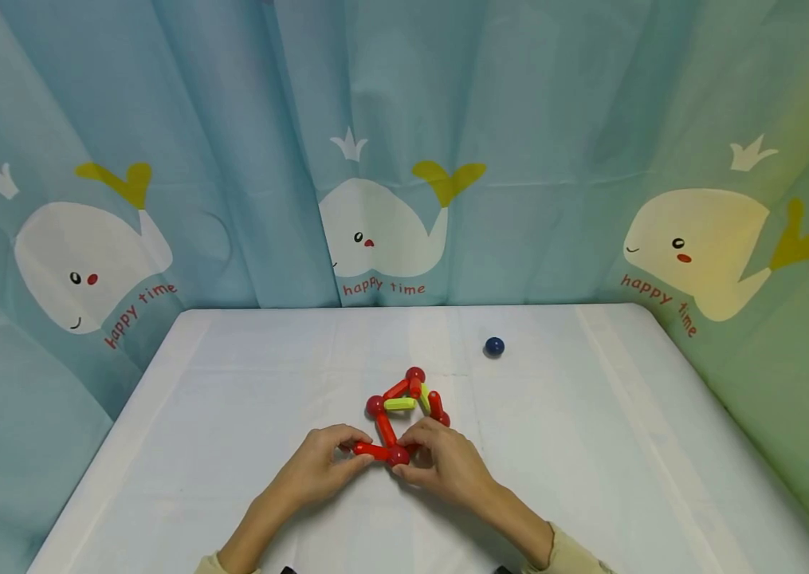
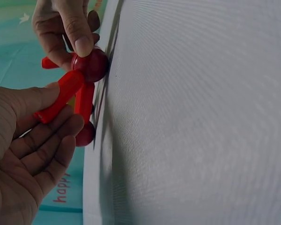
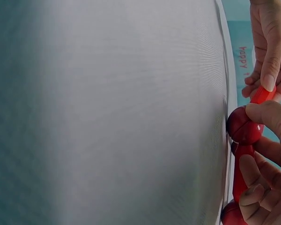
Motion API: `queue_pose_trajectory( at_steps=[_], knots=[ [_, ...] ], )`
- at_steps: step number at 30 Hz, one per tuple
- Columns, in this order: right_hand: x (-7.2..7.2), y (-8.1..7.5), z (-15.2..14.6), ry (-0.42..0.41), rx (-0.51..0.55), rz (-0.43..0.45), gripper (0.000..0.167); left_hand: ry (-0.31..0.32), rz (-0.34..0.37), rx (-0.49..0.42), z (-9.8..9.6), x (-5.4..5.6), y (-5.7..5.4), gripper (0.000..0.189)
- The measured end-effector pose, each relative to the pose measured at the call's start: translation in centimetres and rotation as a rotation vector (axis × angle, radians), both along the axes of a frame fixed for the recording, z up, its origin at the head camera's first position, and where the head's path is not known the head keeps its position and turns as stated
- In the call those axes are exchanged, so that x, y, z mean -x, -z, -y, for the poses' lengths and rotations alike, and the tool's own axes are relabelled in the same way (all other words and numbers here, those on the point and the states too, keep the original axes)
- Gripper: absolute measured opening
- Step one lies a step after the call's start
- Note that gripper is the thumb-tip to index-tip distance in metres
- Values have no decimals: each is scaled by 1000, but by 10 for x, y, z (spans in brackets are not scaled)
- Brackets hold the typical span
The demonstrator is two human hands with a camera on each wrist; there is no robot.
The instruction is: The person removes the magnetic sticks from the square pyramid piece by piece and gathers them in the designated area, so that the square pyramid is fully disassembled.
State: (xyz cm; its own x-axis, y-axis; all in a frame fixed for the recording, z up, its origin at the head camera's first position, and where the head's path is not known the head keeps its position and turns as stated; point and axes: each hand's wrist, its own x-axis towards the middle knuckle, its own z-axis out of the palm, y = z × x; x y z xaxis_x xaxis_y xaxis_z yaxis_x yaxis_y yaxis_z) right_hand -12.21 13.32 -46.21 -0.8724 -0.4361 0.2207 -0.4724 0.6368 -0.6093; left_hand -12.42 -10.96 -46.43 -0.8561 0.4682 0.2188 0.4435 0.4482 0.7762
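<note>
Frame of rods and balls (image 1: 386,429), partly built by the look of it, sits on the white table (image 1: 246,383) before you. Your left hand (image 1: 321,466) pinches a red rod (image 2: 69,91), one end against the near ball (image 2: 95,65), the other bare; your right hand (image 1: 453,466) grips that ball. Three balls look linked already; apparently left to place: that dark blue ball (image 1: 494,346), well apart, unattached!
</note>
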Motion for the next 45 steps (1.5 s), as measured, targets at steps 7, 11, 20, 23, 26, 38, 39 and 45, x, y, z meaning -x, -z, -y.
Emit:
queue_pose_trajectory(
  at_steps=[7, 11, 20, 23, 26, 38, 39, 45],
  knots=[
    [-1, 1, 1, 3, 15, -24, 21, 0, 5, 4, 0, -1, -1, 12],
    [-1, 1, 0, 1, 10, -21, 22, -45, -7, 16, 7, 0, -3, 13],
    [-2, 0, -10, 23, -22, -20, 21, -317, -26, -19, 57, 8, -19, 16],
    [-1, -1, -9, 7, -39, -22, 22, -323, -14, -8, 62, 17, -17, 17],
    [-1, -4, -7, -1, -54, -16, 22, -339, 2, -5, 64, 27, -13, 17],
    [-2, -5, -6, 1, -70, -27, 23, -372, 4, 8, 84, 87, -2, 19],
    [-2, -5, -6, 3, -71, -28, 23, -370, 5, 13, 86, 91, -1, 19],
    [-3, -4, -5, 2, -74, -28, 23, -368, 4, 11, 97, 107, 5, 21]
  ],
)
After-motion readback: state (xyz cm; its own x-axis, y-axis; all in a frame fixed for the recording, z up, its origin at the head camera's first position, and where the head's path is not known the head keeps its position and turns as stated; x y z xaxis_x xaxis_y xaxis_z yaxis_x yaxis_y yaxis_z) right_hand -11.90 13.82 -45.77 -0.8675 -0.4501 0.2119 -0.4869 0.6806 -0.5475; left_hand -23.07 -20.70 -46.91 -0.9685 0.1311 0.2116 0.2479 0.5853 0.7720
